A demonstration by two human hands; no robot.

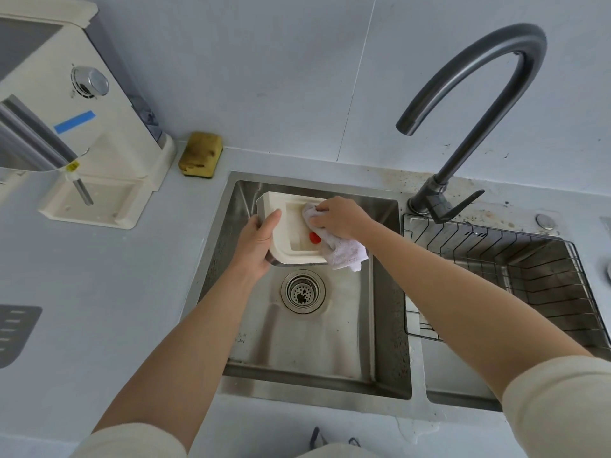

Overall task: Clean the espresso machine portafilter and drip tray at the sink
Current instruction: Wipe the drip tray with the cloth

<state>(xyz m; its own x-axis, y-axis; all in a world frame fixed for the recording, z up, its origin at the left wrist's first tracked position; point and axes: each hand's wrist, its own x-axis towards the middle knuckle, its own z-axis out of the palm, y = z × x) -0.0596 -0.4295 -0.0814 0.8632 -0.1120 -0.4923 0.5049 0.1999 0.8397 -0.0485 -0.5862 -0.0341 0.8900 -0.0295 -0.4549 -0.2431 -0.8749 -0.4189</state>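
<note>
A cream drip tray (281,223) with a small red float (314,238) inside is held over the steel sink (330,342). My left hand (258,242) grips the tray's left edge, thumb over the rim. My right hand (342,216) holds a white cloth (344,251) bunched in its fingers and presses it into the tray's right side. The cloth's end hangs over the tray's front corner. The cream espresso machine (92,133) stands on the counter at the left, its steam wand (82,190) pointing down. No portafilter shows.
A dark gooseneck faucet (476,104) arches over the sink's right. A wire rack (515,276) sits in the right basin. A yellow sponge (200,154) leans against the wall behind the sink. The drain strainer (302,291) lies below the tray. A dark grille (15,332) lies at the left edge.
</note>
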